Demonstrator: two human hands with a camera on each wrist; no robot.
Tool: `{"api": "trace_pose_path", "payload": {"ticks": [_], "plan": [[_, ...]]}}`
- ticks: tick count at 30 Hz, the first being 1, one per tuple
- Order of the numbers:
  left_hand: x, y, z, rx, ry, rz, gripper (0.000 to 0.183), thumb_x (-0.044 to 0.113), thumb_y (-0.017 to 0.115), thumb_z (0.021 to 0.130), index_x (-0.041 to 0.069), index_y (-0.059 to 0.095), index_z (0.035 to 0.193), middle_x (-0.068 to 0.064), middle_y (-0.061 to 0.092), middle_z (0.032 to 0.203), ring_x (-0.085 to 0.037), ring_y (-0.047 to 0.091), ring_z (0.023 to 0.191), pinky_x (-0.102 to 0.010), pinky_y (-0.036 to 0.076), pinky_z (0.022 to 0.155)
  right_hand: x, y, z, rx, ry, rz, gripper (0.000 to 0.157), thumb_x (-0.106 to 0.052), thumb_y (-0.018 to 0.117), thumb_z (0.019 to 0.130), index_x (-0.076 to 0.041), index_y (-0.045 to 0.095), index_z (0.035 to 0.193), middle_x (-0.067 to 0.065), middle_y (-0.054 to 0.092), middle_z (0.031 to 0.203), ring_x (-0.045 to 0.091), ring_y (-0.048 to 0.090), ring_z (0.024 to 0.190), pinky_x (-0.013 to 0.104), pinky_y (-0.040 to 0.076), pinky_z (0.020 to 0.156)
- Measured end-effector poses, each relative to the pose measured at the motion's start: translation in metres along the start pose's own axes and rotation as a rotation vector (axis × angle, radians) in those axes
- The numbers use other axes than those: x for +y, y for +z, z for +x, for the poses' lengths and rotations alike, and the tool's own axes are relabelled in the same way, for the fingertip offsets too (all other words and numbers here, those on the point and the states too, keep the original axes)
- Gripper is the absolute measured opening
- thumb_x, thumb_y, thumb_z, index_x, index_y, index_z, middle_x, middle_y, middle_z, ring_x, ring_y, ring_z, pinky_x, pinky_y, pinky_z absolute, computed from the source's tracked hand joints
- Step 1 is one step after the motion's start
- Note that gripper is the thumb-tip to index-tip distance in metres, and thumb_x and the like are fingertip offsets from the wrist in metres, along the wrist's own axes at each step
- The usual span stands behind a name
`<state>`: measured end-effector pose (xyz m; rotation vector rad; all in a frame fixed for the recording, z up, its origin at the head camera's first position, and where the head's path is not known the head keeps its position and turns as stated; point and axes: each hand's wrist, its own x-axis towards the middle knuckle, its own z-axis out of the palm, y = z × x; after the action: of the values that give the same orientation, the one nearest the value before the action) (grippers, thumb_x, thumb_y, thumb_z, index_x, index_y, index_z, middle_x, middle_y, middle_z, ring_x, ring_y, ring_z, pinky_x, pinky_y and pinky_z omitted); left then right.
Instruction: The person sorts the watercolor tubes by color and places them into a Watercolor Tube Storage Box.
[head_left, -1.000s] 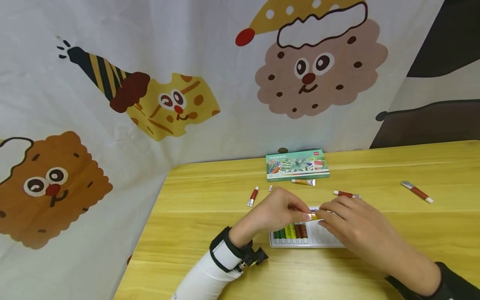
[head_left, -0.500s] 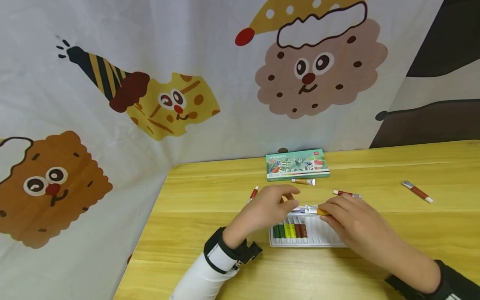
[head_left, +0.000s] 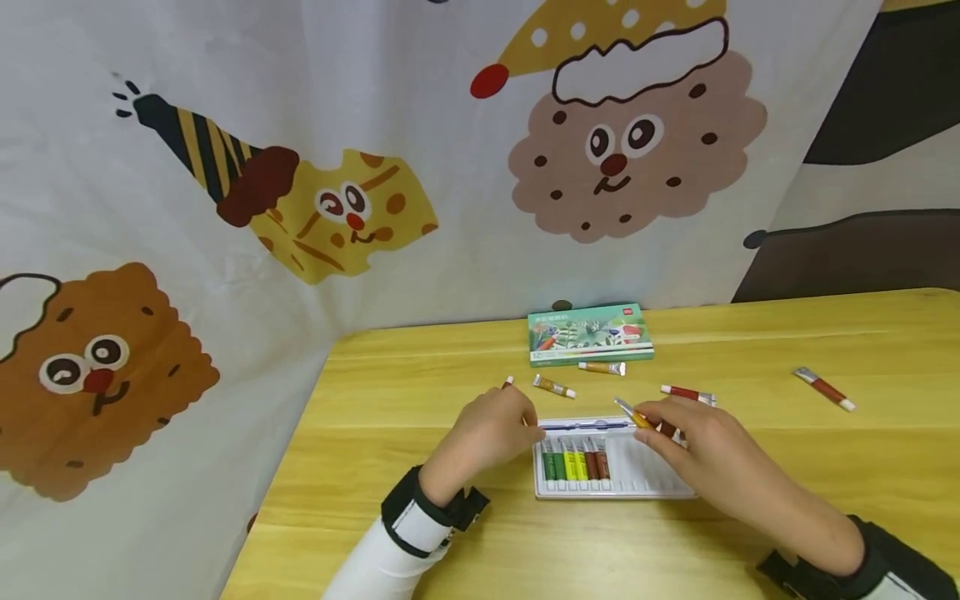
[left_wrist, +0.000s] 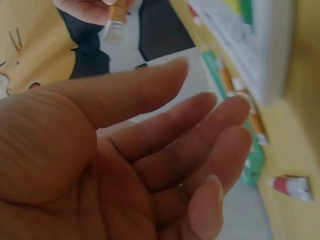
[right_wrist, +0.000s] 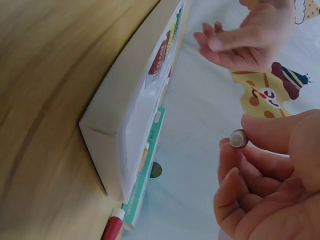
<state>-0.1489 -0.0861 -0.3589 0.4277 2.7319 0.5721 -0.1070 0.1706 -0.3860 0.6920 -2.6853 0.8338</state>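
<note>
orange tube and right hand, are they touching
Touching: the right wrist view shows the right hand pinching the orange tube, with no gap between them.

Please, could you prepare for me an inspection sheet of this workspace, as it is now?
Surface: wood-grain table.
Job's things: white tray with green, yellow and brown tubes in its left part; orange tube off the tray.
Clutter: loose tubes beyond the tray; green box behind them.
Grippers: left hand empty; right hand pinches the orange tube.
Cables: nothing seen.
Surroundings: cartoon-print cloth behind the table.
</note>
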Motion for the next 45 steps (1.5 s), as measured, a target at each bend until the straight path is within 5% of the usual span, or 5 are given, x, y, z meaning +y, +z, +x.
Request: {"api": "trace_pose_path", "payload": {"ticks": [5, 23, 31, 36, 45], "plan": [[-0.010, 0.009, 0.005, -0.031, -0.030, 0.056, 0.022, 0.025, 0.071, 0.083, 0.018, 0.065, 0.063, 0.003, 0.053, 0.057, -0.014, 0.049, 0.054, -0.027, 0.035, 0.045, 0.002, 0.002, 0.000, -0.043, 0.063, 0.026, 0.028, -0.016, 0.074, 0.079, -0.007, 0.069, 0.106, -0.003, 0.067, 0.086, 0.009, 0.046, 0.063, 0.024, 0.043, 0.051], [-0.015, 0.019, 0.012, -0.110, -0.055, 0.068, 0.023, 0.028, 0.070, 0.084, 0.016, 0.066, 0.065, 0.003, 0.049, 0.053, -0.013, 0.046, 0.048, -0.025, 0.031, 0.043, 0.007, 0.024, 0.003, -0.289, 0.215, 0.170, 0.014, -0.016, 0.070, 0.083, -0.011, 0.071, 0.096, -0.008, 0.057, 0.069, 0.009, 0.047, 0.062, 0.024, 0.042, 0.052], [-0.014, 0.020, 0.013, -0.118, -0.058, 0.074, 0.023, 0.029, 0.070, 0.084, 0.017, 0.066, 0.065, 0.004, 0.050, 0.053, -0.013, 0.046, 0.047, -0.025, 0.031, 0.043, -0.001, 0.032, 0.007, -0.307, 0.238, 0.131, 0.004, -0.017, 0.071, 0.080, -0.013, 0.072, 0.082, -0.005, 0.056, 0.062, 0.009, 0.041, 0.056, 0.024, 0.036, 0.048], [-0.014, 0.020, 0.013, -0.118, -0.060, 0.075, 0.022, 0.028, 0.070, 0.084, 0.017, 0.066, 0.067, 0.004, 0.051, 0.054, -0.013, 0.047, 0.048, -0.025, 0.032, 0.043, -0.005, 0.037, 0.012, -0.321, 0.305, 0.130, 0.011, -0.018, 0.075, 0.076, -0.009, 0.072, 0.081, 0.002, 0.065, 0.077, 0.011, 0.046, 0.059, 0.028, 0.041, 0.049], [-0.015, 0.020, 0.013, -0.119, -0.066, 0.081, 0.020, 0.028, 0.070, 0.084, 0.017, 0.066, 0.068, 0.003, 0.053, 0.056, -0.014, 0.048, 0.050, -0.026, 0.033, 0.044, -0.005, 0.040, 0.018, -0.337, 0.344, 0.114, 0.027, -0.025, 0.075, 0.077, -0.017, 0.060, 0.055, -0.007, 0.049, 0.049, 0.010, 0.042, 0.045, 0.026, 0.032, 0.043]]}}
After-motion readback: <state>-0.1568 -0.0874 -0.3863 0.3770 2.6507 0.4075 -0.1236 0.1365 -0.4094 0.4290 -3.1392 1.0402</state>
